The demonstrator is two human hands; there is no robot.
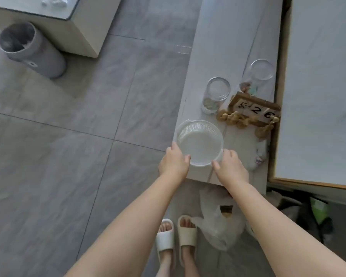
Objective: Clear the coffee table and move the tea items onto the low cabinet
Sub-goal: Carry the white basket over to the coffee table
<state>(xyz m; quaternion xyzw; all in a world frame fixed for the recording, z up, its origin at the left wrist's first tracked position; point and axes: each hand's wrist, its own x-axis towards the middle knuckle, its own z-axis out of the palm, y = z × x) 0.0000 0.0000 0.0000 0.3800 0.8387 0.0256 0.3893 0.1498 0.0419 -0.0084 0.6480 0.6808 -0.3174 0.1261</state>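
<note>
- Slippers (176, 234), pair, pale; person stands at the near end of the low cabinet (224, 62), toes pointing along its length.
- Plastic bag (218, 222), translucent, crumpled on the floor just beside the right foot, under the cabinet's near edge.
- Left hand (173, 162): holds the white strainer basket (200, 142) at its near-left rim, thumb over the lip and pointing inward, fingers curled round the outer wall.
- Right hand (231, 166): holds the same basket at its near-right rim, thumb on the lip, fingers hidden behind the wall. Neither hand is nearer; the grip is even, one each side.
- Basket: round, perforated sides, nothing in it, mouth up and level. It lies straight ahead of both hands, over the cabinet's near-left corner, its left rim reaching just past the cabinet's left edge. Whether its base already touches the top cannot be told.
- Judgement: a round item with no long axis to align; the setting-down turns on it sitting inboard of that left edge, so a small shift rightward or forward looks wise.
- Block calendar (254, 110), wooden frame with bead strings, just beyond the basket to the right, close to its far rim; limits forward travel on that side.
- Glass jar (216, 94), clear, lidded, small contents at the bottom, beyond the basket.
- Second glass jar (258, 76), farther right, near the cabinet's right edge.
- Bin (28, 48), grey, cylindrical, well apart on the floor to the far left.
- Coffee table (68, 27), corner only, far left.
</note>
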